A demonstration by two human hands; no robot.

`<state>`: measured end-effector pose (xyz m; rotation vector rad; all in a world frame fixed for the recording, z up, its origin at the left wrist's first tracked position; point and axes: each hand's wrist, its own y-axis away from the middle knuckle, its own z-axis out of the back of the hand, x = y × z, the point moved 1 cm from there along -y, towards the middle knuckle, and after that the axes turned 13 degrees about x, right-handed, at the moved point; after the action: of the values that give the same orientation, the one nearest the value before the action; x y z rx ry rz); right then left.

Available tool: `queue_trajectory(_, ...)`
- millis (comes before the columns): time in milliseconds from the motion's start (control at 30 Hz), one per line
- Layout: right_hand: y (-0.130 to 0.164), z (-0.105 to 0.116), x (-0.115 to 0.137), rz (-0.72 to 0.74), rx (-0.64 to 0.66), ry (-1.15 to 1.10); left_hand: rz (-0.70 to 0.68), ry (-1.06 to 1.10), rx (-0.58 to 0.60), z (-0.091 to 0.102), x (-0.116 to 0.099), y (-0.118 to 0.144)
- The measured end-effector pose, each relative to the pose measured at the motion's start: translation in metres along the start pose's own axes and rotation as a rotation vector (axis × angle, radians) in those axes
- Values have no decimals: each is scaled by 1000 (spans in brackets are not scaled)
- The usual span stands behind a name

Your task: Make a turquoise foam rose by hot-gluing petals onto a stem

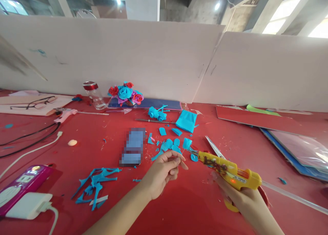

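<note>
- A heap of blue paper offcuts (96, 187) lies at the left on the red table (184, 201).
- Left hand (161, 173), fingers pinched together on a thin stick topped with a small blue paper petal (187, 143).
- The yellow glue gun (229, 171) has its nozzle just beside that petal.
- Right hand (243, 199) is wrapped tight around the glue gun's handle.
- Silver scissors (214, 147) lie just behind the gun.
</note>
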<state>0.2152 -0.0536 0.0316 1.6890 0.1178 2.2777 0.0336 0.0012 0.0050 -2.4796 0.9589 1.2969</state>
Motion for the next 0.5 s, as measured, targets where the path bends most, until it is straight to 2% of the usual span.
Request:
queue_trajectory(267,-8,35,-29,10,-24,-271,-74,-84,45,-2,-2,1)
queue_trajectory(400,-13,60,-35,-40,-176,-497,-121,-199,34,-2,-4,2)
queue_trajectory(500,-16,81,-39,-24,-306,-504,-159,-240,34,-2,-4,1)
